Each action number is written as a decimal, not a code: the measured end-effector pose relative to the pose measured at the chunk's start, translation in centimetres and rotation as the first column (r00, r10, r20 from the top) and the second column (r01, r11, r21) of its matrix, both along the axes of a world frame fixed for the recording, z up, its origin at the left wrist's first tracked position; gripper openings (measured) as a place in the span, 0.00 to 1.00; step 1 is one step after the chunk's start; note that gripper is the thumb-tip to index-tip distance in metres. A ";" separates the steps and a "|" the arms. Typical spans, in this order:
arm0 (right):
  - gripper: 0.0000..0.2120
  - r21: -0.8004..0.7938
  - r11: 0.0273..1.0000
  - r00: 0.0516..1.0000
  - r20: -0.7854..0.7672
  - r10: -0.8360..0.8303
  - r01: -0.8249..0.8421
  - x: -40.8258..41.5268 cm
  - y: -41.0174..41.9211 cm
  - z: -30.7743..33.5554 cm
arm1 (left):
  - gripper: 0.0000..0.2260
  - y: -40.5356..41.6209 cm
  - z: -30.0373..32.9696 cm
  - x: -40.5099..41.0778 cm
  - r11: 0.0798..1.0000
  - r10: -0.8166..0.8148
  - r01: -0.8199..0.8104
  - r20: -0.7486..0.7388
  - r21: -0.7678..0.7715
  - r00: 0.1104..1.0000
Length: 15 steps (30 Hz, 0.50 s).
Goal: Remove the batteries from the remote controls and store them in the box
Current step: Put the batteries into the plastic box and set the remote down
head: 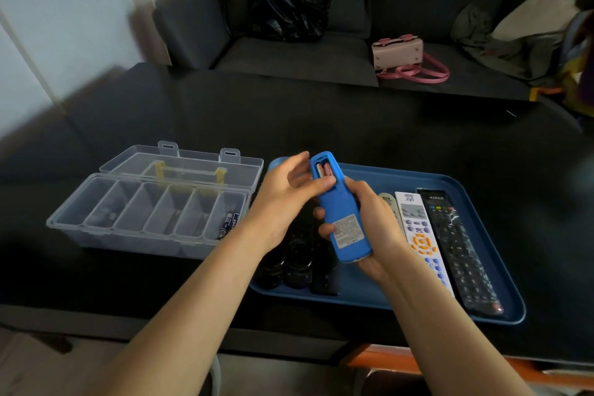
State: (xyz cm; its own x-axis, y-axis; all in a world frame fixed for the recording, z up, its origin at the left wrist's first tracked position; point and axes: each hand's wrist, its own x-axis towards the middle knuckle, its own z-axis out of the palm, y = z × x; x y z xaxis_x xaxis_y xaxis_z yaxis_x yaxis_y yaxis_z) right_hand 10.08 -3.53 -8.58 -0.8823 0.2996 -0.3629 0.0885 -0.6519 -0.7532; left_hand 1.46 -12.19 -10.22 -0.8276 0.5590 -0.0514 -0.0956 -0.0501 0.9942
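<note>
Both forearms reach over the table's (353, 125) near edge. On it, the clear box (151, 212) sits left with two batteries (229, 223) in its rightmost compartment, beside the blue tray (475, 267) of remotes. Right hand (376, 231) grips the blue remote (340, 215), back up, compartment open. Left hand (289, 196) curls around a blue cover, thumb at the cells (323, 169); these could spring out and roll off.

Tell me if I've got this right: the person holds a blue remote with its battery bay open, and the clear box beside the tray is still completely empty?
Not quite. The head view shows batteries already lying in the rightmost compartment of the clear box. The rest holds: the right hand holds the blue remote, battery bay open.
</note>
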 end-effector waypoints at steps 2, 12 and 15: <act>0.14 0.022 1.000 1.000 0.003 -0.003 0.003 0.3 0.3 0.0 | 0.27 0.5 0.0 0.4 0.999 -0.026 0.026 0.025 0.027 0.999; 0.14 0.151 0.988 0.998 0.045 -0.033 0.026 1.0 0.9 -0.7 | 0.17 2.3 0.6 1.3 0.990 -0.091 0.026 0.490 0.137 0.867; 0.14 0.191 0.981 0.998 0.052 -0.045 0.034 1.3 1.2 -0.9 | 0.18 2.8 0.4 1.4 0.993 -0.041 -0.020 0.506 0.114 0.862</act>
State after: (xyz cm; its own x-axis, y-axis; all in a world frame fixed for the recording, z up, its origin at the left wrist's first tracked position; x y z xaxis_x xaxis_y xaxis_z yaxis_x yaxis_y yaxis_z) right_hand 11.39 -2.37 -9.53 -0.8485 0.4016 -0.3446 0.1110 -0.5017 -0.8579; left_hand 2.86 -9.36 -9.86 -0.6984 0.5946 -0.3984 -0.5852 -0.1539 0.7961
